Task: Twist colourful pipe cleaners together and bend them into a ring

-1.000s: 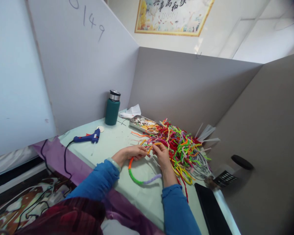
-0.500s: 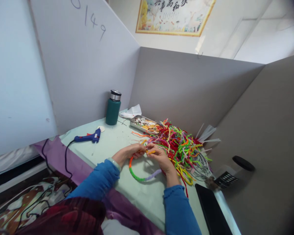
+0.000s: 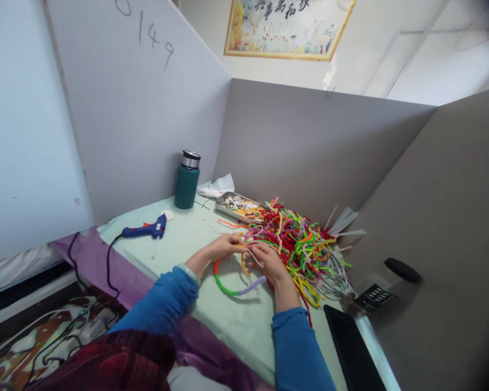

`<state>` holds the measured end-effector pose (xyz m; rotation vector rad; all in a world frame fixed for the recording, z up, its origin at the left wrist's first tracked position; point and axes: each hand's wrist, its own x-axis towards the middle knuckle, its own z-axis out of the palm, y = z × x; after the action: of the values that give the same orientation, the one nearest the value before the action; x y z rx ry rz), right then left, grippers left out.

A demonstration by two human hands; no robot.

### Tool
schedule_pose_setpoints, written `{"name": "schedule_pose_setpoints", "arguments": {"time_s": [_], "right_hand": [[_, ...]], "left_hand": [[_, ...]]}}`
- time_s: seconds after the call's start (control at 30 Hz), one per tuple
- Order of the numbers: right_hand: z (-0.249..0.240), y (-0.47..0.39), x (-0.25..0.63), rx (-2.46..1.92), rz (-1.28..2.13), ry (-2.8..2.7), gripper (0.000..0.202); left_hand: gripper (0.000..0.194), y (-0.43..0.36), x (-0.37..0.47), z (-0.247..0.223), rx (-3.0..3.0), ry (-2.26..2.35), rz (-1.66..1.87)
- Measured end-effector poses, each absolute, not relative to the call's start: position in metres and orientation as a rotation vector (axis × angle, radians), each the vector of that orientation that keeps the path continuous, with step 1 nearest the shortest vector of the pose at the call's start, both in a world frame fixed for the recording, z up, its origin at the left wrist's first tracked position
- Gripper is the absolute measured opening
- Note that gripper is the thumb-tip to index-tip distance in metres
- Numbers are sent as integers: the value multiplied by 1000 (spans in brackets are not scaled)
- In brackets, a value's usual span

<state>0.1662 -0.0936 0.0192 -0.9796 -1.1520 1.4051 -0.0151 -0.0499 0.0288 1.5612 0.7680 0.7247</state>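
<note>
A curved wire ring point(image 3: 227, 291), wrapped in orange, green and lavender pipe cleaner, hangs below my hands just above the table. My left hand point(image 3: 227, 246) pinches its orange end, with the fingertips close together. From there a loose orange pipe cleaner point(image 3: 245, 265) dangles between the hands. My right hand point(image 3: 270, 263) is closed, thumb and fingers meeting near the left fingertips on a thin white wire point(image 3: 256, 258). Whether that wire is part of the ring I cannot tell. Just beyond the hands lies a heap of coloured pipe cleaners point(image 3: 297, 239).
A blue glue gun point(image 3: 140, 230) with a black cord lies at the left. Behind are a green bottle point(image 3: 186, 184) and a metal tray point(image 3: 222, 209) of small discs. At the right are a black flat object point(image 3: 352, 347) and a black holder point(image 3: 375, 298). Grey partitions point(image 3: 309, 146) enclose the table.
My right fingers have turned, and the thin white wire now shows across them. The orange pipe cleaner, earlier pointing right at those fingertips, now hangs down between the hands. The ring stays nearly in place.
</note>
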Motion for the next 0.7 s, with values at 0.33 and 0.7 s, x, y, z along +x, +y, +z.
{"name": "schedule_pose_setpoints", "arguments": {"time_s": [0.33,0.7], "right_hand": [[21,-101,161,-1003,1616,-1336,33],[20,-92,157,-1101,1230,-1193,29]], "left_hand": [[43,-49,-15,30,1596,814,777],[41,-55,-17,36,1532,693,705]]}}
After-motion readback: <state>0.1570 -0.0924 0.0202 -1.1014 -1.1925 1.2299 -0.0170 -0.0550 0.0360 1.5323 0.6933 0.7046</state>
